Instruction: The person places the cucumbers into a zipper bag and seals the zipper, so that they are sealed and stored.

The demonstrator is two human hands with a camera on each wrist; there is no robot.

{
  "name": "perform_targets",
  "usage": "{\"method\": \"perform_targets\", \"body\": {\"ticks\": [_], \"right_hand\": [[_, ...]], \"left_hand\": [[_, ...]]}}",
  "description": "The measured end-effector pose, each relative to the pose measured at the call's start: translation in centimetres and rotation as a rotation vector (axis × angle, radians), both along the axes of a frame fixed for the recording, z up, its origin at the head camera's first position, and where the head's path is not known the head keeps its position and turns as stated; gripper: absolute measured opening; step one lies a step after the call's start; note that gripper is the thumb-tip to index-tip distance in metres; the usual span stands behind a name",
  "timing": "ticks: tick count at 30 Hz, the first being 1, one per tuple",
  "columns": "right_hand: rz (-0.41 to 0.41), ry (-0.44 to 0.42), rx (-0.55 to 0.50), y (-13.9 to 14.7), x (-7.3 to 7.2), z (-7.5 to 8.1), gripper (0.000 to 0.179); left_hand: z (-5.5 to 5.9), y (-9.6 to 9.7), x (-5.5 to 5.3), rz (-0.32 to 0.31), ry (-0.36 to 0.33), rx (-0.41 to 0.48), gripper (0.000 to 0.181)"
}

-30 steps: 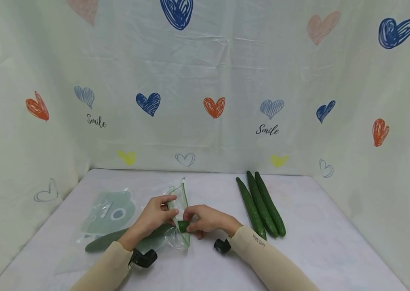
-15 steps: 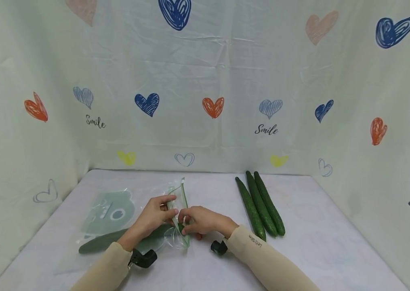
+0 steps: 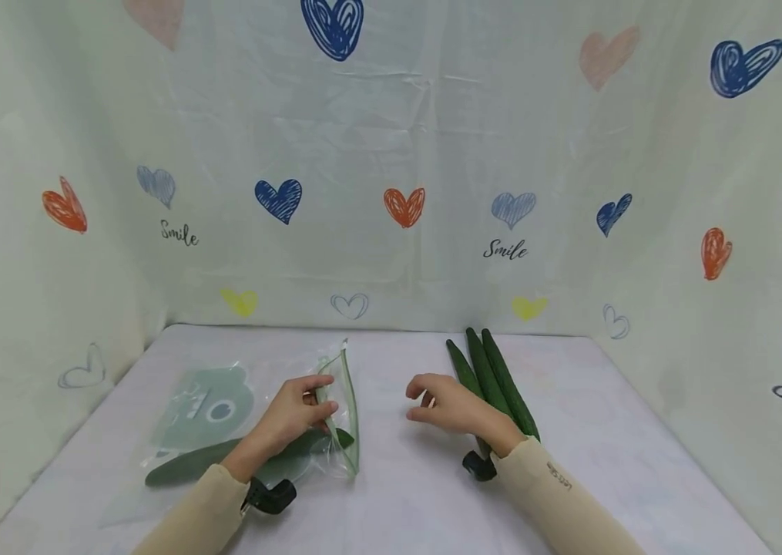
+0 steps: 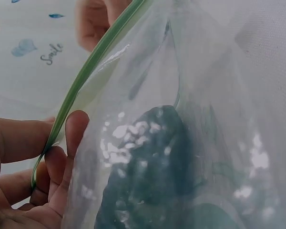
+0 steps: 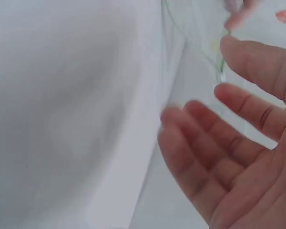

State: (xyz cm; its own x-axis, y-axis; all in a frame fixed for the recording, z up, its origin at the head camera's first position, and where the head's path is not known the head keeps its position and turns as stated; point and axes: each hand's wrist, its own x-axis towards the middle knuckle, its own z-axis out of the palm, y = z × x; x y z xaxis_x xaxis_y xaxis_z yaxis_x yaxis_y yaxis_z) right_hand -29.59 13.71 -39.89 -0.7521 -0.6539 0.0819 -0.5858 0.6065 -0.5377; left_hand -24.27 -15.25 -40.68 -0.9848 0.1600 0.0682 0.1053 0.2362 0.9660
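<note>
My left hand [image 3: 296, 408] pinches the green-edged mouth of a clear zip bag [image 3: 351, 385], thumb and fingers on its rim in the left wrist view. Inside the bag lies a cucumber [image 3: 189, 465], its near end showing through the plastic just inside the mouth. A pale green print [image 3: 206, 405] marks the bag's side. My right hand [image 3: 456, 405] hovers to the right of the bag, fingers loosely bent, holding nothing in the right wrist view. Behind it, partly covered by the hand and forearm, lie three more cucumbers [image 3: 497, 370] side by side.
A white-covered table [image 3: 391, 509] carries everything. A pale curtain [image 3: 363, 262] printed with hearts stands along its back and sides. A small black camera sits on each wrist, one at the left wrist [image 3: 273, 496].
My right hand has let go of the cucumber at the bag's mouth and moved right towards the other cucumbers. The bagged cucumber slid a little further left. My left hand stayed at the rim.
</note>
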Motion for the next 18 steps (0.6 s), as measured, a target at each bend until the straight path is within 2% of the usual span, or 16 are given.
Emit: {"method": "perform_targets", "body": {"ticks": [5, 9, 13, 18], "right_hand": [[-0.160, 0.139, 0.063, 3.4, 0.6, 0.0, 0.041], [-0.258, 0.185, 0.110, 5.3, 1.0, 0.0, 0.055], [-0.287, 0.192, 0.147, 6.4, 1.1, -0.4, 0.065], [-0.281, 0.223, 0.216, 6.9, 1.0, -1.3, 0.070]], "left_hand": [[-0.1, -0.1, 0.3, 0.001, -0.001, -0.009, 0.056], [0.0, -0.1, 0.3, 0.006, 0.001, -0.014, 0.054], [0.1, 0.0, 0.3, 0.020, -0.002, -0.033, 0.053], [0.1, 0.2, 0.2, 0.033, -0.013, -0.040, 0.053]]}}
